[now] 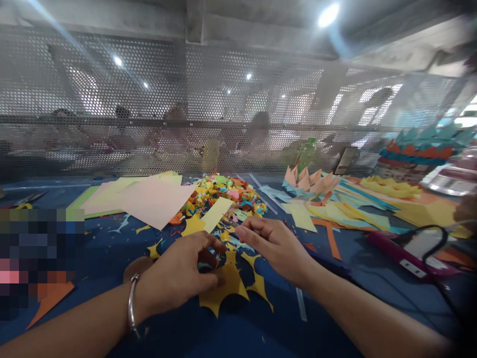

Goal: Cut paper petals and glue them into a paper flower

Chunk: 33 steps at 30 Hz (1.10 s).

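My left hand (179,271), with a silver bangle at the wrist, hovers at or just over a yellow paper cutout (225,288) with scalloped, pointed edges. Its fingers curve down and the thumb stays apart from them, near the cutout's left side. My right hand (274,243) is to the right, fingers curled and thumb pressed against them; what lies inside, if anything, is hidden. Below it lies a thin curved yellow scrap (261,281). Just beyond both hands is a heap of small folded multicoloured paper pieces (223,191), with a pale yellow strip (217,215) across its front.
Pastel paper sheets (156,196) lie left of the heap. At right are zigzag peach paper (311,181), yellow zigzag paper (389,186), paper strips and a magenta power strip (410,256) with a black cable. Scissors (32,201) lie far left. A perforated metal screen (149,109) stands behind.
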{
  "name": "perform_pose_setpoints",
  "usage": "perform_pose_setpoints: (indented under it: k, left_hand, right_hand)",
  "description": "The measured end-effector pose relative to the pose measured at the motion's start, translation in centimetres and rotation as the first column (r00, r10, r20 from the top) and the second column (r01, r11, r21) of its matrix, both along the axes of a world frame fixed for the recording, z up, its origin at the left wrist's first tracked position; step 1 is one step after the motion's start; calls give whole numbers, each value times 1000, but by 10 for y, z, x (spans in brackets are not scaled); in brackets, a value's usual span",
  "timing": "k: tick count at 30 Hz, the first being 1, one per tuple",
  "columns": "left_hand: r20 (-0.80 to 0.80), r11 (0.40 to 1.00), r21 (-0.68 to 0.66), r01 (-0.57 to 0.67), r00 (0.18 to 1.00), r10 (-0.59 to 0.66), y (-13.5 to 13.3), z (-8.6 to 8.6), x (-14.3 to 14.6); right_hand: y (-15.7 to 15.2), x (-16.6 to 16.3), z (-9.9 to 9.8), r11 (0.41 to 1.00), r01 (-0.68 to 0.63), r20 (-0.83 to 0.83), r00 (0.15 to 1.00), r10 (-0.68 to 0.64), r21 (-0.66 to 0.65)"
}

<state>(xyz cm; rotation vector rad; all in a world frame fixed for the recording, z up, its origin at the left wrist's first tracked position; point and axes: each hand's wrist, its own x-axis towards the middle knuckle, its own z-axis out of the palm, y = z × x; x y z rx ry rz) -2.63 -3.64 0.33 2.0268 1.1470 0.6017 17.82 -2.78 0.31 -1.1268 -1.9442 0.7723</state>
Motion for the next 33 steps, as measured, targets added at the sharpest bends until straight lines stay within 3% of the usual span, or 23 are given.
perform_pose_setpoints:
  k: [4, 9, 13, 18, 21, 24, 27, 31, 33]
  left_hand:
    - [-49, 999, 22, 32, 998, -30, 1, -3, 1]
    - [-8, 978, -204, 49, 999, -51, 4, 4, -3]
    - [9, 965, -262, -17, 1000, 20, 10, 17, -11]
    - [77, 953, -289, -94, 990, 121, 15, 23, -16]
    - [319, 886, -458, -77, 915, 245, 14, 24, -14]
    - [552, 828, -561, 0, 745, 375, 15, 25, -12]
    - [600, 859, -503, -93, 678, 425, 21, 20, -13]
    - [441, 885, -240, -400, 767, 466, 37, 5, -20]
    - [347, 882, -49, -468, 821, 454, 44, -1, -26]
  right_hand:
    - [1, 1, -2, 1000, 5, 35, 999, -5, 13]
    - [2, 0, -1, 999, 23, 107, 994, -27, 39]
    - [3, 1, -1, 996, 50, 289, 955, -71, 79]
    - [7, 8, -9, 990, 74, 524, 842, -129, 124]
    - [7, 10, -13, 989, 67, 619, 774, -134, 130]
    - [6, 11, -12, 989, 77, 687, 712, -142, 124]
    - [3, 10, -9, 990, 78, 719, 681, -140, 119]
    - [1, 12, -7, 985, 77, 753, 636, -168, 155]
    - [1, 12, -6, 981, 78, 772, 607, -187, 177]
